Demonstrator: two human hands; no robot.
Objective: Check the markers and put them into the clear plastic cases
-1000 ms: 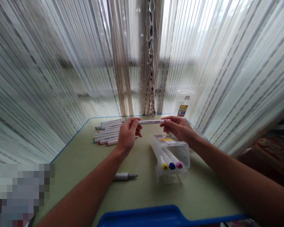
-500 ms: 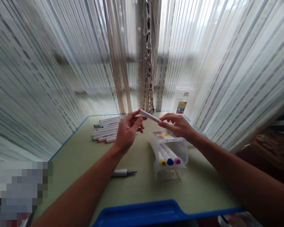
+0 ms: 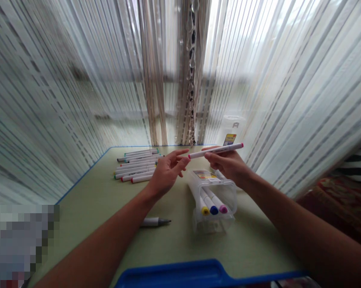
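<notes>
A white marker with pink ends is held nearly level above the table, its right end slightly higher. My right hand is closed on its middle, thumb on the near side and fingers partly hidden behind. My left hand is open, fingers apart, with the thumb tip at the marker's left end; whether it presses on it I cannot tell. Below my right hand a clear plastic case lies on its side, holding markers with yellow, blue and pink ends.
Several white markers lie in a row beyond my left hand. An uncapped grey-tipped marker lies near my left forearm. The green table has a blue tray edge in front. A clear labelled lid stands at the back before string curtains.
The marker has swung from sloping down rightward to nearly level and moved right, showing both pink ends. My left index finger has come off its end, and the thumb is there now.
</notes>
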